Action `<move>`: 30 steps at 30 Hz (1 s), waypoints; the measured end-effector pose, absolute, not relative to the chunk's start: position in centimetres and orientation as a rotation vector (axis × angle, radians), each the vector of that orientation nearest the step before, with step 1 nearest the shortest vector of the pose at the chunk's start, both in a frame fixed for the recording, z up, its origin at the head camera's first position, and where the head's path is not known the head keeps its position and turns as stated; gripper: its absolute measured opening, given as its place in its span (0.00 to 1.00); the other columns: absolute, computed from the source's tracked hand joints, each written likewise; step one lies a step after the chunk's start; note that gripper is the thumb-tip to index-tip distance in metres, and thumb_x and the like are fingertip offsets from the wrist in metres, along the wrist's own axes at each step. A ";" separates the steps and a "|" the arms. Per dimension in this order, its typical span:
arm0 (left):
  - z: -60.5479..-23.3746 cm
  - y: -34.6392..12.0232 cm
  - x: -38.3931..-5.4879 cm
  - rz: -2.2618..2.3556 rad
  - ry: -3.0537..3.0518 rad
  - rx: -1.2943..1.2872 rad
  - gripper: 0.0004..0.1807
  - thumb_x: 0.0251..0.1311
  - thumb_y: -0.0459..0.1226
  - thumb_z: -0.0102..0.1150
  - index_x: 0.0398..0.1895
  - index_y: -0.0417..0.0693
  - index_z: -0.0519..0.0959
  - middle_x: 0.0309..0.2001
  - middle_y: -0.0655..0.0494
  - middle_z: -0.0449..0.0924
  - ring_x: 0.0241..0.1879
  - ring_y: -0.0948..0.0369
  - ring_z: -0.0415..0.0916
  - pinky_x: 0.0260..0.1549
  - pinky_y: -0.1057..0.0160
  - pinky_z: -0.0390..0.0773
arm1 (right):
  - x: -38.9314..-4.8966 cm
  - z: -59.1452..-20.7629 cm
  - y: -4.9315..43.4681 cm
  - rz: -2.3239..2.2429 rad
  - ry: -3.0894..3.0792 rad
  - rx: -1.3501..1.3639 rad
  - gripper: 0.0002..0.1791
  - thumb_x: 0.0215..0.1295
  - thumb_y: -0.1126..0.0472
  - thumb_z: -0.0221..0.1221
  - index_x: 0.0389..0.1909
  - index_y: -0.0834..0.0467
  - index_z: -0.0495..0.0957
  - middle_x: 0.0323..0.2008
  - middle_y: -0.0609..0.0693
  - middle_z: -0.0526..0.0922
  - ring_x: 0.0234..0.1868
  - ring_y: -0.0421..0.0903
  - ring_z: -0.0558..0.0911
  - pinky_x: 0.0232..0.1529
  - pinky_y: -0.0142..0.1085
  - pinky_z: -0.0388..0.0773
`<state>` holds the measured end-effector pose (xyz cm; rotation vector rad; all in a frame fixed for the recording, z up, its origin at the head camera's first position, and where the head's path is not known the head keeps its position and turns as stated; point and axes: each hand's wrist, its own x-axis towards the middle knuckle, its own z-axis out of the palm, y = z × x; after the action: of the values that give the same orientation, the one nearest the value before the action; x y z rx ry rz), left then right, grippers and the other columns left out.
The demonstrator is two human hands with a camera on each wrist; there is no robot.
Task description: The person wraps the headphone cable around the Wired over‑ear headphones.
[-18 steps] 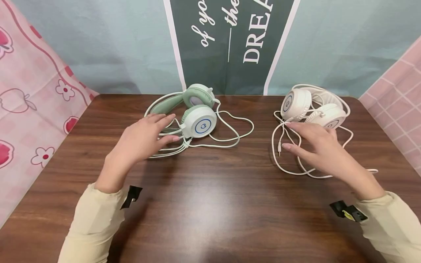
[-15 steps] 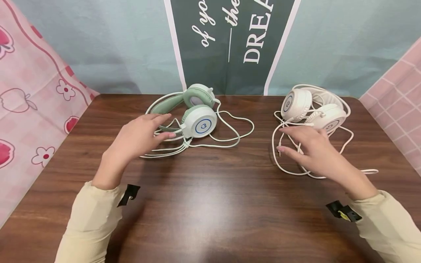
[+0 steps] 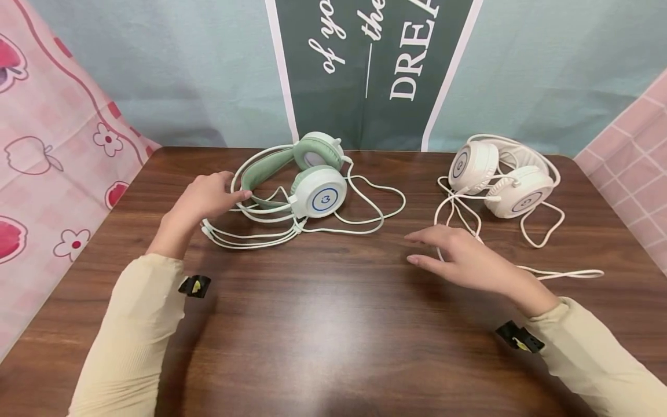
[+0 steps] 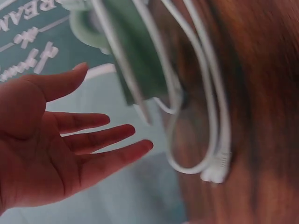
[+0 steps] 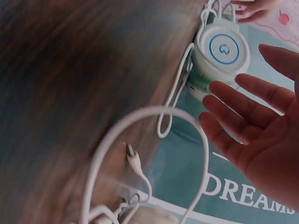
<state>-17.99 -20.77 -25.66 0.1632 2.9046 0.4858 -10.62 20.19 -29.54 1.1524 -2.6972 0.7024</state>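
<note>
Green-and-white headphones lie at the back, left of centre, headband toward the left. My left hand is at the outer curve of that headband; in the left wrist view its fingers are spread, with nothing between them and the thumb. White headphones rest at the back right with their cable looped in front. Over the near part of this cable hovers my right hand, fingers straight and pointing left, holding nothing. A metal-tipped plug shows in the right wrist view.
The brown wooden table ends at a blue-grey backdrop with a lettered dark panel. Green headphone cables bunch in front of the headband, and another loop extends right. Pink patterned cloth hangs at the left.
My left hand has drawn back leftward from over the green headphones' cables to the headband's outer side. The right hand has moved left and nearer, away from the white earcups. Both headphones stay put.
</note>
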 end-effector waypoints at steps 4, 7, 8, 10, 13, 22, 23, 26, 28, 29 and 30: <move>-26.6 -21.5 -19.4 0.529 2.802 0.094 0.37 0.61 0.55 0.46 0.58 0.29 0.62 0.49 0.32 0.69 0.52 0.39 0.64 0.48 0.43 0.64 | -10.6 -30.0 19.6 0.768 -2.751 1.161 0.15 0.55 0.62 0.62 0.44 0.63 0.79 0.41 0.51 0.81 0.43 0.45 0.79 0.44 0.42 0.73; -27.0 -21.7 -20.0 0.606 2.732 0.033 0.41 0.62 0.56 0.44 0.60 0.25 0.57 0.55 0.29 0.63 0.50 0.41 0.70 0.49 0.45 0.66 | -10.7 -30.3 19.4 0.792 -2.791 1.170 0.15 0.57 0.61 0.61 0.44 0.63 0.78 0.41 0.52 0.82 0.44 0.45 0.79 0.45 0.42 0.73; -27.2 -21.7 -20.2 0.634 2.716 0.019 0.41 0.62 0.56 0.44 0.60 0.25 0.57 0.55 0.28 0.62 0.46 0.43 0.74 0.47 0.47 0.68 | -10.7 -30.3 19.3 0.794 -2.802 1.172 0.15 0.57 0.61 0.61 0.44 0.63 0.78 0.41 0.52 0.82 0.44 0.45 0.79 0.45 0.42 0.73; -27.4 -21.7 -20.5 0.708 2.689 -0.014 0.38 0.62 0.54 0.45 0.57 0.26 0.59 0.51 0.29 0.65 0.35 0.48 0.79 0.43 0.50 0.73 | -10.8 -30.5 19.3 0.802 -2.817 1.174 0.15 0.57 0.61 0.61 0.44 0.64 0.78 0.41 0.52 0.82 0.43 0.45 0.80 0.44 0.42 0.74; -27.8 -21.6 -20.8 0.789 2.677 -0.056 0.33 0.62 0.52 0.47 0.50 0.27 0.63 0.43 0.34 0.68 0.27 0.54 0.80 0.35 0.56 0.77 | -11.0 -30.7 19.4 0.834 -2.847 1.147 0.15 0.57 0.61 0.61 0.43 0.64 0.78 0.36 0.50 0.83 0.38 0.42 0.81 0.40 0.40 0.75; -28.3 -20.8 -21.0 0.773 2.718 -0.049 0.21 0.58 0.45 0.55 0.35 0.33 0.65 0.33 0.43 0.68 0.27 0.53 0.78 0.30 0.59 0.78 | -12.3 -31.1 20.3 0.846 -2.926 0.888 0.14 0.57 0.60 0.61 0.42 0.64 0.78 0.30 0.48 0.82 0.29 0.40 0.79 0.33 0.39 0.76; -28.3 -20.7 -20.9 0.777 2.713 -0.047 0.20 0.58 0.44 0.56 0.34 0.33 0.65 0.32 0.44 0.68 0.27 0.53 0.77 0.30 0.59 0.78 | -12.5 -31.0 20.5 0.851 -2.941 0.847 0.15 0.57 0.59 0.61 0.42 0.64 0.78 0.30 0.48 0.82 0.30 0.41 0.79 0.33 0.39 0.75; -28.3 -20.2 -20.6 0.778 2.705 -0.030 0.18 0.56 0.42 0.58 0.31 0.35 0.66 0.29 0.46 0.69 0.26 0.54 0.76 0.30 0.59 0.77 | -13.0 -30.9 21.1 0.883 -2.996 0.711 0.17 0.60 0.56 0.59 0.46 0.63 0.77 0.32 0.50 0.82 0.33 0.43 0.79 0.36 0.40 0.73; -28.3 -19.8 -20.3 0.788 2.699 -0.014 0.17 0.54 0.40 0.60 0.30 0.34 0.68 0.28 0.47 0.70 0.24 0.55 0.75 0.29 0.59 0.77 | -13.3 -30.7 21.6 0.951 -3.036 0.627 0.20 0.61 0.54 0.57 0.48 0.63 0.75 0.34 0.51 0.82 0.33 0.45 0.79 0.36 0.40 0.72; -28.3 -19.5 -20.1 0.792 2.698 -0.010 0.16 0.53 0.40 0.60 0.29 0.34 0.68 0.27 0.47 0.71 0.24 0.56 0.75 0.28 0.59 0.77 | -13.5 -30.7 21.8 1.007 -3.053 0.595 0.20 0.62 0.53 0.56 0.50 0.64 0.74 0.35 0.52 0.82 0.33 0.46 0.79 0.36 0.40 0.73; -28.3 -19.2 -19.9 0.790 2.702 -0.001 0.16 0.53 0.40 0.60 0.29 0.34 0.69 0.26 0.47 0.72 0.23 0.56 0.75 0.27 0.60 0.76 | -13.6 -30.7 22.0 1.061 -3.065 0.564 0.21 0.63 0.53 0.55 0.51 0.64 0.73 0.35 0.54 0.81 0.33 0.47 0.79 0.36 0.39 0.73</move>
<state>-19.88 -19.18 -28.29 -0.0013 2.7020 0.7903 -13.63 21.97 -30.71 0.5644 -3.0646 1.0614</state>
